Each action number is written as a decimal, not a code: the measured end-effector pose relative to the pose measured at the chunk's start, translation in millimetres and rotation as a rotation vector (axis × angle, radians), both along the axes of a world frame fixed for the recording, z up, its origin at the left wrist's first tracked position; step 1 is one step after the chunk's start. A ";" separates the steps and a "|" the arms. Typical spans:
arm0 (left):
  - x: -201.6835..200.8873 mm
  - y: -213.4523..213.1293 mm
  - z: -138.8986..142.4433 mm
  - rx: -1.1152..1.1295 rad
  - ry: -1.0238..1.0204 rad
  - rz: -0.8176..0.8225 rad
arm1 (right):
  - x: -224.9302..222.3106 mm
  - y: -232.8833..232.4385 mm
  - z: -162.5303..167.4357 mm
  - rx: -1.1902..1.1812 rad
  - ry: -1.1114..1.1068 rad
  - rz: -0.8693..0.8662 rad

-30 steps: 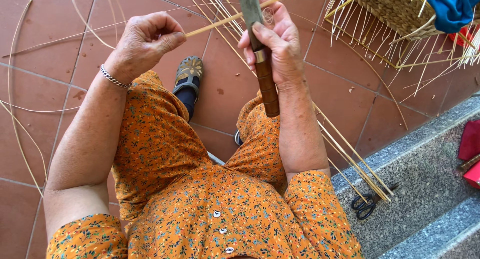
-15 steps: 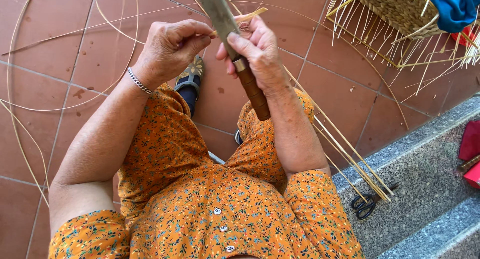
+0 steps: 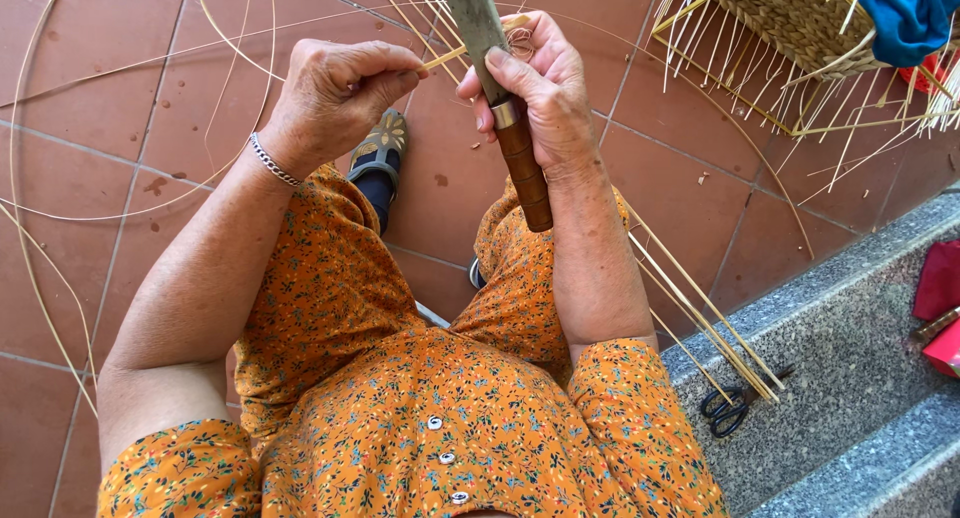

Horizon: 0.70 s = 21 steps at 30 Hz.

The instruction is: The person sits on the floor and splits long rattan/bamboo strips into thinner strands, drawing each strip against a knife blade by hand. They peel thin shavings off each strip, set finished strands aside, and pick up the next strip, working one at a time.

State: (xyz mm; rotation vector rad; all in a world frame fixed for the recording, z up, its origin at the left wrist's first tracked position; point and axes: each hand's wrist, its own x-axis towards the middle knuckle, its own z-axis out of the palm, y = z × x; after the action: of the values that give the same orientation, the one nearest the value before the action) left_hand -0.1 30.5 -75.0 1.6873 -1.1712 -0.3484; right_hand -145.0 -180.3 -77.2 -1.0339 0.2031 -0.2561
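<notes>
My right hand (image 3: pixel 535 93) grips a large knife (image 3: pixel 495 88) by its brown wooden handle, with the grey blade pointing up and away from me. My left hand (image 3: pixel 335 83) pinches a thin pale bamboo strip (image 3: pixel 447 56) that runs across to the blade. The strip meets the knife just above my right thumb. Both hands are held over my lap, above my orange flowered dress (image 3: pixel 400 398).
Long bamboo strips (image 3: pixel 700 308) lean by my right knee and curl over the red tiled floor (image 3: pixel 120 108). A half-woven basket (image 3: pixel 800 23) with blue cloth sits top right. Black scissors (image 3: pixel 730 408) lie on the grey stone step (image 3: pixel 860 358). My sandalled foot (image 3: pixel 380 153) rests ahead.
My left hand has moved right, closer to the knife, along the strip. The knife has tilted and shifted slightly left while my right hand kept its grip.
</notes>
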 end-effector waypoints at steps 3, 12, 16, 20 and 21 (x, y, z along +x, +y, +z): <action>-0.6 -4.6 -2.5 0.010 -0.015 0.004 | -0.2 -3.5 -7.9 0.005 -0.010 -0.012; 18.5 10.9 -18.4 -0.044 -0.003 0.070 | -11.3 -66.2 -7.5 0.080 -0.120 -0.269; 25.0 8.3 -22.3 -0.053 -0.023 0.060 | -11.1 -44.4 -13.4 0.045 -0.141 -0.148; 22.3 0.4 -19.5 -0.023 0.058 0.080 | -2.5 -4.4 -5.0 0.076 -0.065 0.045; 20.5 -1.3 -18.3 -0.017 0.052 0.070 | 1.8 3.9 -2.9 0.060 -0.038 0.069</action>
State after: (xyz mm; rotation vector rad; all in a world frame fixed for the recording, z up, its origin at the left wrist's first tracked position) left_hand 20.4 29.2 -93.3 1.6903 -1.0715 -0.3366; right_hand -143.2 -176.4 -80.1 -0.9743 0.1397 -0.2065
